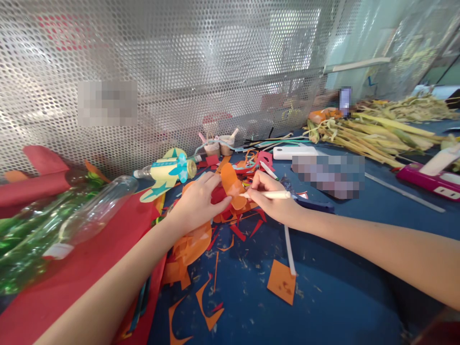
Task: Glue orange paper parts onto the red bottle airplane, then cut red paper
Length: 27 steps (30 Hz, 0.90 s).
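Note:
My left hand (199, 201) rests over a pile of orange paper pieces, thumb and fingertips at the left edge of a rounded orange paper cutout (232, 179), steadying it. My right hand (273, 199) is closed in a writing grip round a cream-coloured pen (276, 194). Its tip meets the lower part of the cutout. Below my left hand are more orange paper shapes (197, 244). Red and orange scraps (239, 232) lie under and between both hands. Blue-handled scissors (314, 205) lie beside my right hand, partly hidden by it.
At left, clear and green plastic bottles (97, 206) lie on red paper (108, 249). A decorated yellow bottle (172, 170) stands out behind my left hand. Small cups (226, 143) are by the perforated metal panel (179, 72). Dried husks (377, 134) and a magenta power strip (427, 182) are at right.

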Each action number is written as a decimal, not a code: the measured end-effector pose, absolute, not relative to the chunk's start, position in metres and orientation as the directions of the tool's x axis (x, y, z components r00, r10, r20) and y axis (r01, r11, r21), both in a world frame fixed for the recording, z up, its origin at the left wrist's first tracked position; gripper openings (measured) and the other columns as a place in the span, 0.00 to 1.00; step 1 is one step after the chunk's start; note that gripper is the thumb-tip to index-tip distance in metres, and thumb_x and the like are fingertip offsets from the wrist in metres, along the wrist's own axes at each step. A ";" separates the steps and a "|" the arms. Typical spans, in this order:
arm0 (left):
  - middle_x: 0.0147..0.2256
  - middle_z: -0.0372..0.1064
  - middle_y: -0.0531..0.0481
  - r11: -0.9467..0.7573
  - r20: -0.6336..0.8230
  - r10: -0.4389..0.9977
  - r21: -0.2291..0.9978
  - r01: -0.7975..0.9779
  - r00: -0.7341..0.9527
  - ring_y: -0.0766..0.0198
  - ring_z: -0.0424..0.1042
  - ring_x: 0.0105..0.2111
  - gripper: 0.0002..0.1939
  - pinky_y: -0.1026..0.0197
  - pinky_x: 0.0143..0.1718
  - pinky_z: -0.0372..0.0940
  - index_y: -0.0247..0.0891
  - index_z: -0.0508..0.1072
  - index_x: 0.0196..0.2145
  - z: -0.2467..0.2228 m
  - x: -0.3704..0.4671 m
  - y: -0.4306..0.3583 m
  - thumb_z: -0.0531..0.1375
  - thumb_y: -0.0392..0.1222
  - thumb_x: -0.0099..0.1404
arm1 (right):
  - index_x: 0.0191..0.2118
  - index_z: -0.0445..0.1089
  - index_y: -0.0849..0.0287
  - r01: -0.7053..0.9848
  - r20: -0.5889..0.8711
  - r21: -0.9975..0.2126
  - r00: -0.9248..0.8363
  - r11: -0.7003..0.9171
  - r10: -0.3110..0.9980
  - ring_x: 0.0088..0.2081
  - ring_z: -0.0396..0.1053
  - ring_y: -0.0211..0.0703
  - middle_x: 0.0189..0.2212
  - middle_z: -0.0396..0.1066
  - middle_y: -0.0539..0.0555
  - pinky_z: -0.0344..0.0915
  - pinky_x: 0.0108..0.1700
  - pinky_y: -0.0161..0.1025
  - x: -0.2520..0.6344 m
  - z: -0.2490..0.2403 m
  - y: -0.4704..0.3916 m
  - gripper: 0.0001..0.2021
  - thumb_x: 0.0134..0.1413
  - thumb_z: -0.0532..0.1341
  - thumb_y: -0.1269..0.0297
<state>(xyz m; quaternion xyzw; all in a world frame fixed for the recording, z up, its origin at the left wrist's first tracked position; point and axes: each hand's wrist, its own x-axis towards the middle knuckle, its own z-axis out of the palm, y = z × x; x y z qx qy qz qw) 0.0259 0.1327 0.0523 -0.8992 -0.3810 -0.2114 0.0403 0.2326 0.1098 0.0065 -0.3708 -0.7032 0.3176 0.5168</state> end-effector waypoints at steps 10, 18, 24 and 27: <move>0.38 0.68 0.46 -0.703 0.416 0.671 0.091 0.706 0.614 0.56 0.70 0.39 0.15 0.53 0.42 0.66 0.36 0.68 0.43 0.051 0.025 0.135 0.57 0.48 0.63 | 0.28 0.53 0.54 0.211 0.511 -0.809 -0.208 0.549 0.834 0.24 0.60 0.38 0.22 0.58 0.45 0.55 0.28 0.37 0.232 0.005 0.111 0.10 0.56 0.57 0.64; 0.38 0.68 0.45 -0.701 0.418 0.672 0.090 0.707 0.612 0.56 0.69 0.38 0.16 0.53 0.42 0.66 0.35 0.69 0.44 0.051 0.025 0.133 0.57 0.48 0.63 | 0.27 0.55 0.54 0.076 0.529 -0.840 -0.107 0.538 0.842 0.22 0.61 0.36 0.19 0.57 0.42 0.57 0.26 0.35 0.232 0.010 0.107 0.08 0.55 0.55 0.68; 0.37 0.69 0.45 -0.697 0.412 0.694 0.178 0.695 0.591 0.57 0.70 0.38 0.15 0.53 0.42 0.65 0.36 0.71 0.41 0.056 0.024 0.134 0.51 0.48 0.66 | 0.27 0.55 0.54 -0.006 0.559 -0.829 -0.018 0.559 0.829 0.20 0.59 0.35 0.16 0.54 0.41 0.58 0.27 0.36 0.231 0.011 0.108 0.11 0.62 0.53 0.63; 0.35 0.70 0.46 -0.688 0.411 0.709 0.222 0.691 0.574 0.59 0.70 0.35 0.14 0.54 0.40 0.66 0.36 0.71 0.39 0.058 0.024 0.133 0.50 0.46 0.66 | 0.31 0.57 0.54 0.050 0.620 -0.784 0.034 0.618 0.784 0.24 0.59 0.35 0.22 0.58 0.43 0.58 0.29 0.36 0.229 0.007 0.108 0.08 0.62 0.55 0.62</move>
